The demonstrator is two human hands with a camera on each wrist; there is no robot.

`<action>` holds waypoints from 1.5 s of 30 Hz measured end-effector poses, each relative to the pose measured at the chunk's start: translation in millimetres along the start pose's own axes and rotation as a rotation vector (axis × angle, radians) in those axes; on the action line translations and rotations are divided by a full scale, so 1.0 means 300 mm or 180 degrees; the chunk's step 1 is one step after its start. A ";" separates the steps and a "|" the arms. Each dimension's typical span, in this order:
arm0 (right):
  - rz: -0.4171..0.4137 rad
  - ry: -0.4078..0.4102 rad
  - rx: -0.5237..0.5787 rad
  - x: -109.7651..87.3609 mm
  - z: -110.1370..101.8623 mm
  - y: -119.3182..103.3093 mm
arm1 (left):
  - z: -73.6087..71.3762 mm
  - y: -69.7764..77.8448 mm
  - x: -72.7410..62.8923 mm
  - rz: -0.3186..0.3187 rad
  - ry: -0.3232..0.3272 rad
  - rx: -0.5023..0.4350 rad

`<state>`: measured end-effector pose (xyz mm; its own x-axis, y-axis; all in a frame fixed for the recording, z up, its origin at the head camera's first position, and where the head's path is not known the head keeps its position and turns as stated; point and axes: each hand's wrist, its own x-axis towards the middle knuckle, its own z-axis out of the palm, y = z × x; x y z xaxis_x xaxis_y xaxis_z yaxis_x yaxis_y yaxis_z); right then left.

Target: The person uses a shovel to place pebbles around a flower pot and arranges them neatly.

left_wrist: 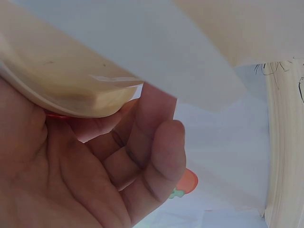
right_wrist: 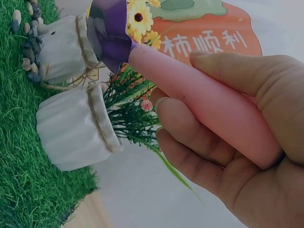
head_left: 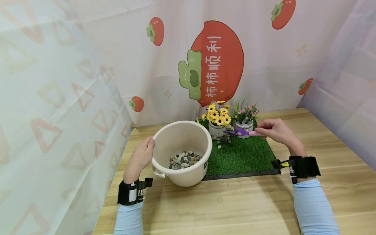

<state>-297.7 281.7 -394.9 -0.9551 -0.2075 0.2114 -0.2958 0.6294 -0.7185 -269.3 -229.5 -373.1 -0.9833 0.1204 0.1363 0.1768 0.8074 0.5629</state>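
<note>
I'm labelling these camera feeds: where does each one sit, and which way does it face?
Head: worn on the head, facing forward and down at the bucket and turf mat; the left hand, right hand and sleeved forearms show.
Left wrist: worn there, facing the bucket up close; only the left hand shows.
Right wrist: worn there, facing the trowel and flower pots; only the right hand shows.
Shared: the head and right wrist views both show the trowel, turf mat and yellow flowers.

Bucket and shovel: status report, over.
Left hand holding bucket by its rim; right hand gripping purple-and-pink shovel. Pebbles inside bucket. Two flowerpots near shovel, possible obstacles.
</note>
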 end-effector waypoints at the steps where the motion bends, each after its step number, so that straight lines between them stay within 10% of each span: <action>1: 0.0005 0.0000 0.0016 0.000 0.000 0.004 | 0.001 0.000 -0.001 0.0000 0.0003 0.0000; 45: 0.0513 -0.0297 0.0289 0.017 -0.005 0.079 | 0.001 0.000 0.016 0.0056 0.0002 0.0049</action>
<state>-309.6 296.5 -409.9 -0.9831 -0.1806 0.0295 -0.1325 0.5910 -0.7957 -274.0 -228.7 -372.6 -0.9800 0.1343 0.1465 0.1934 0.8140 0.5477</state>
